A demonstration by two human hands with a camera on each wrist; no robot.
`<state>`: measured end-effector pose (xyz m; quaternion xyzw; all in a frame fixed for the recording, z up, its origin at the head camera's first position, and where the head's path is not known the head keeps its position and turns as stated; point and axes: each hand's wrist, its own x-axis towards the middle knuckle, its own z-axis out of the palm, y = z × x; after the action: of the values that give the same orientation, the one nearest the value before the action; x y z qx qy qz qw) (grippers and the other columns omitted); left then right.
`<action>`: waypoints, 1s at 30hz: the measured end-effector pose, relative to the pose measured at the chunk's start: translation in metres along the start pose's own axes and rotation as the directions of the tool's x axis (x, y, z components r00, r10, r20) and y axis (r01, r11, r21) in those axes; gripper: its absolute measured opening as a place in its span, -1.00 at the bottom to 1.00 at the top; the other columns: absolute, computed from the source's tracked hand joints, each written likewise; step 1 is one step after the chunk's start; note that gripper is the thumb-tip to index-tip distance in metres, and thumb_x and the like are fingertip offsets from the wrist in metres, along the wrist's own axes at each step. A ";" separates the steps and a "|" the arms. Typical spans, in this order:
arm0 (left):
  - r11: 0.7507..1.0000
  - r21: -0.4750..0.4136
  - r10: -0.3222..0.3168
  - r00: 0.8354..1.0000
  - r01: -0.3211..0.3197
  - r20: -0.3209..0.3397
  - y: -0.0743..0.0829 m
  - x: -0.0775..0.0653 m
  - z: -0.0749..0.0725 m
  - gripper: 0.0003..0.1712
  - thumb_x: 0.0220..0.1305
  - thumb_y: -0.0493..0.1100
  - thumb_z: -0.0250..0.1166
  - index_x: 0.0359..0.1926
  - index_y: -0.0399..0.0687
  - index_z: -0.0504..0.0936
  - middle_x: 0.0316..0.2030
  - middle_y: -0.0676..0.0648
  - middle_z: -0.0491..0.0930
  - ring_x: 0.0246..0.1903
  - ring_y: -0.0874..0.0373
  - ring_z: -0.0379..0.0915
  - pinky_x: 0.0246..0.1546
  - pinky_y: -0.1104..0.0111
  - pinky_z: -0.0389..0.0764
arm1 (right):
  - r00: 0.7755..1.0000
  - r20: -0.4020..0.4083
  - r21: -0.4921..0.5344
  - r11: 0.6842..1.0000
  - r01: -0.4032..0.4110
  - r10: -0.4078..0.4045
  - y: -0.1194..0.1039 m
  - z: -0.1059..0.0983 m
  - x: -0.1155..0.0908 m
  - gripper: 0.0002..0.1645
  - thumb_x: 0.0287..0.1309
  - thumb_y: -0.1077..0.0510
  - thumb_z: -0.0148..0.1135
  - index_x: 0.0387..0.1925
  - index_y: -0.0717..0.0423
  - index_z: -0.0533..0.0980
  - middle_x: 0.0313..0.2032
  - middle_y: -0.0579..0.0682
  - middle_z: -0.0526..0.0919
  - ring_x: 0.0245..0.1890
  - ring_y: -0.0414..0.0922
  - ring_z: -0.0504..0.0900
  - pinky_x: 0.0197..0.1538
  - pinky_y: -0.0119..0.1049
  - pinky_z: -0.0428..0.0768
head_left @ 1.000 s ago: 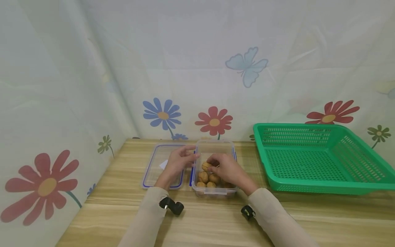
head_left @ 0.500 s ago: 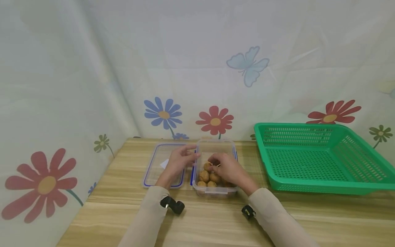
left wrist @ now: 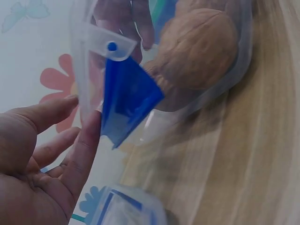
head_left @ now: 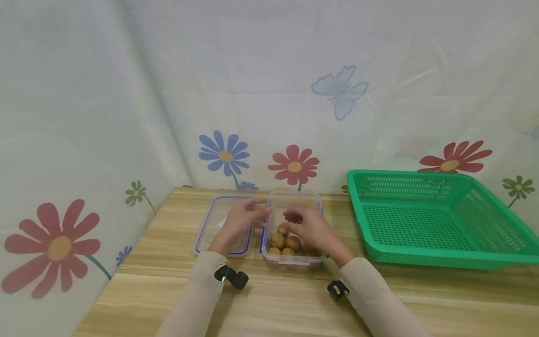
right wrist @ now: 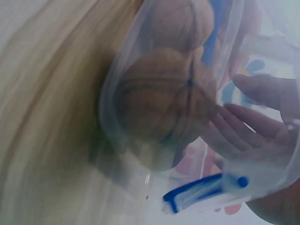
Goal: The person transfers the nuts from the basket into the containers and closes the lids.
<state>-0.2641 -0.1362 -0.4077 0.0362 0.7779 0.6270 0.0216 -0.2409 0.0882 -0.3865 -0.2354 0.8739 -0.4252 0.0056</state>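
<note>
A clear plastic box [head_left: 294, 261] with blue side clips holds several walnuts [head_left: 278, 241], heaped toward its near end. Over the box is my right hand [head_left: 310, 228], thumb and fingers apart, with a walnut [head_left: 282, 229] lying just below the fingertips. Through the clear wall in the right wrist view, the gap between that hand's thumb and fingers holds nothing. My left hand [head_left: 242, 220] is at the box's left side, its fingers loosely extended. In the left wrist view its fingertips are right at the wall, beside a hanging blue clip [left wrist: 126, 101].
A clear lid [head_left: 202, 234] with a blue seal lies left of the box, partly under the left hand, with a white paper piece on it. A large green basket [head_left: 421, 255] stands to the right. Behind the wooden table [head_left: 273, 299] hangs a flowered curtain [head_left: 269, 93].
The right fingers, earlier pinching a walnut in the box, have opened and lifted slightly off it. That walnut now lies among the others. The left hand stays nearly in place.
</note>
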 end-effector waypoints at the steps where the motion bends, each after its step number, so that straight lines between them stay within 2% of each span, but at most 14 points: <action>1: 1.000 0.007 0.005 1.000 -0.005 0.007 0.002 0.000 -0.002 -0.47 0.44 -0.17 0.43 0.34 -0.24 0.60 -0.01 -0.32 0.72 -0.17 -0.14 0.76 -0.12 0.14 0.81 | 1.000 -0.008 0.023 1.000 0.001 -0.001 -0.002 0.000 0.000 -0.67 0.41 0.26 0.38 0.14 0.29 0.66 0.03 0.17 0.76 0.03 0.05 0.74 0.16 -0.04 0.72; 5: 0.999 0.029 0.027 0.999 -0.028 0.025 0.010 -0.003 -0.015 -0.41 0.43 -0.15 0.43 0.38 -0.27 0.55 0.05 -0.34 0.69 -0.06 -0.24 0.74 -0.07 0.11 0.80 | 0.999 -0.043 0.106 0.994 0.030 -0.026 -0.012 0.001 0.001 -0.60 0.44 0.25 0.35 0.23 0.30 0.60 0.09 0.21 0.73 0.06 0.10 0.73 0.16 -0.02 0.72; 10: 0.994 0.056 0.093 0.996 -0.093 0.001 0.017 -0.007 -0.035 -0.43 0.48 -0.17 0.38 0.40 -0.32 0.52 0.10 -0.38 0.66 0.09 -0.38 0.64 -0.01 0.08 0.78 | 0.997 -0.069 0.193 0.980 0.047 -0.034 -0.026 0.008 0.004 -0.53 0.47 0.24 0.31 0.33 0.27 0.53 0.16 0.24 0.69 0.11 0.12 0.72 0.12 -0.03 0.74; 15: 0.976 0.132 0.176 0.984 -0.174 -0.007 0.016 -0.015 -0.059 -0.45 0.48 -0.17 0.40 0.39 -0.23 0.56 0.18 -0.36 0.64 0.12 -0.27 0.66 -0.02 0.14 0.79 | 0.997 -0.071 0.268 0.963 0.027 -0.008 -0.038 0.022 0.005 -0.46 0.49 0.18 0.30 0.40 0.19 0.47 0.23 0.21 0.64 0.17 0.10 0.69 0.15 -0.01 0.73; 17: 0.966 0.182 0.190 0.982 -0.185 -0.009 0.015 -0.020 -0.068 -0.43 0.46 -0.12 0.43 0.40 -0.15 0.57 0.21 -0.30 0.64 0.13 -0.20 0.67 0.01 0.15 0.77 | 0.997 -0.075 0.289 0.957 0.005 0.017 -0.043 0.028 0.005 -0.42 0.48 0.13 0.32 0.43 0.15 0.45 0.27 0.17 0.62 0.20 0.09 0.68 0.17 0.01 0.71; 22: 0.932 0.298 0.227 0.973 -0.207 -0.037 0.011 -0.030 -0.093 -0.38 0.44 -0.05 0.45 0.43 -0.10 0.55 0.31 -0.21 0.61 0.21 -0.19 0.61 0.16 -0.03 0.67 | 0.994 -0.081 0.361 0.931 -0.044 0.078 -0.055 0.047 0.008 -0.28 0.46 0.02 0.35 0.51 0.12 0.36 0.38 0.16 0.52 0.29 0.10 0.61 0.21 0.06 0.69; 24: 0.916 0.324 0.265 0.963 -0.238 -0.044 0.008 -0.034 -0.103 -0.38 0.44 -0.05 0.45 0.43 -0.12 0.55 0.33 -0.18 0.59 0.24 -0.18 0.59 0.17 0.03 0.66 | 0.992 -0.093 0.394 0.918 -0.045 0.089 -0.059 0.055 0.010 -0.24 0.44 0.04 0.37 0.52 0.16 0.32 0.41 0.20 0.48 0.31 0.15 0.58 0.23 0.08 0.67; 27: 0.898 0.341 0.312 0.949 -0.278 -0.050 0.004 -0.038 -0.117 -0.37 0.44 -0.06 0.45 0.43 -0.14 0.54 0.36 -0.15 0.57 0.26 -0.17 0.57 0.13 0.26 0.66 | 0.988 -0.124 0.419 0.908 -0.029 0.089 -0.064 0.066 0.013 -0.20 0.41 0.12 0.39 0.53 0.24 0.29 0.44 0.28 0.42 0.33 0.23 0.55 0.25 0.11 0.65; 30: 0.893 0.369 0.299 0.952 -0.258 -0.058 -0.002 -0.043 -0.133 -0.32 0.44 -0.02 0.46 0.47 -0.11 0.51 0.39 -0.17 0.53 0.31 -0.19 0.52 0.10 0.37 0.63 | 0.983 -0.148 0.413 0.910 -0.034 0.104 -0.071 0.076 0.015 -0.14 0.37 0.14 0.43 0.55 0.27 0.26 0.49 0.30 0.34 0.38 0.26 0.49 0.30 0.14 0.61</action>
<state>-0.2319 -0.2694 -0.3821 0.1149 0.8655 0.4727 -0.1197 -0.2087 -0.0122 -0.3793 -0.1614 0.7709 -0.6162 -0.0034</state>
